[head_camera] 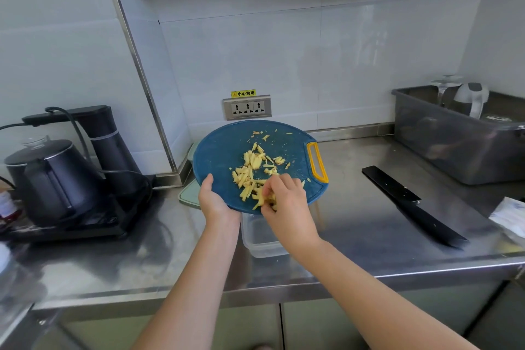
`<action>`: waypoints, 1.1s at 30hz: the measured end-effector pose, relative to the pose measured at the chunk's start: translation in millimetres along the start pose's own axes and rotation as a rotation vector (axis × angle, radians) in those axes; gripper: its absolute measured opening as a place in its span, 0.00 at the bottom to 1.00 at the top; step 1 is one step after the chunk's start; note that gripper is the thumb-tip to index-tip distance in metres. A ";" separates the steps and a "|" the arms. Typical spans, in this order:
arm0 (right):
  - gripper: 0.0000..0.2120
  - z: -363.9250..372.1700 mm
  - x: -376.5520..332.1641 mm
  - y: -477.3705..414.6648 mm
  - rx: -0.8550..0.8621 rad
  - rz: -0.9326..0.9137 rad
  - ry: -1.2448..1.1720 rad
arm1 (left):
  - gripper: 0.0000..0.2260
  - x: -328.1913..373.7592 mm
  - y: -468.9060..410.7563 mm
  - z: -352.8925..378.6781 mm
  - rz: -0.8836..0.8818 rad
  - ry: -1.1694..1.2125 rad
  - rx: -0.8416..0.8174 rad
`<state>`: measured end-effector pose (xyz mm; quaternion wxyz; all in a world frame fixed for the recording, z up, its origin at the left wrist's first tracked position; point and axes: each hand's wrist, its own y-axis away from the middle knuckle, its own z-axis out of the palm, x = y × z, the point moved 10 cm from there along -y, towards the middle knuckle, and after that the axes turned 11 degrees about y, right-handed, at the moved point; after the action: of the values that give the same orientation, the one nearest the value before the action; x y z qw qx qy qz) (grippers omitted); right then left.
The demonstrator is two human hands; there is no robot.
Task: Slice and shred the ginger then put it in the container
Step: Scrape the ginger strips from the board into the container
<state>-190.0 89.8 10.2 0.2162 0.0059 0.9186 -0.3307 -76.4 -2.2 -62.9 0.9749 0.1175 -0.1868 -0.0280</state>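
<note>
Yellow ginger shreds [250,176] | left hand [213,202] grips tilted board [221,150] | right hand [287,202] pinches shreds | risk: spilling past container [262,239] onto tabletop [355,207]

ginger [250,176] on cutting board [224,150] | board above container [260,239] | knife [412,204] right | kettle [48,179] left

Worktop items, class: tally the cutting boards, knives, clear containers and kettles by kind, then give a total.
Blue cutting board: 1
Black knife: 1
Clear container: 1
Kettles: 2, black kettle, white kettle
Total: 5
</note>
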 end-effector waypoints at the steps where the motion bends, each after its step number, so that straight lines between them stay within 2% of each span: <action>1: 0.09 0.1 -0.8 1.5 0.012 -0.014 0.010 | 0.14 0.3 -0.1 0.0 0.006 -0.001 0.001; 5: 0.11 -2.5 -5.5 10.8 0.056 -0.080 0.038 | 0.15 -0.6 -1.3 -0.8 0.025 -0.013 -0.003; 10: 0.10 4.4 -12.0 27.8 0.018 -0.192 0.017 | 0.16 -1.8 -3.0 0.1 0.036 -0.003 -0.005; 15: 0.23 -0.6 -13.2 26.4 -0.079 -0.175 -0.077 | 0.17 -3.0 -4.3 -1.5 0.002 -0.024 0.002; 18: 0.23 -9.5 7.1 4.3 -0.115 -0.067 -0.082 | 0.15 0.9 -4.7 0.5 0.022 0.009 0.004; 21: 0.26 -2.6 47.4 -16.3 -0.231 0.099 0.063 | 0.14 3.8 -3.0 2.5 0.035 0.063 0.002; 24: 0.29 6.1 64.1 -18.0 -0.311 0.128 0.154 | 0.12 3.8 -2.5 1.8 0.026 0.093 0.008; 28: 0.29 6.4 40.7 -4.9 -0.270 0.044 0.071 | 0.13 2.7 -2.7 3.3 0.036 0.071 0.008; 33: 0.30 7.3 13.1 -5.0 -0.138 -0.047 -0.001 | 0.14 -2.8 0.0 8.6 0.014 0.024 0.020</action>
<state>-199.8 79.7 3.0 0.2086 -0.0306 0.9391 -0.2714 -82.2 -3.8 -56.1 0.9761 0.1264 -0.1760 -0.0179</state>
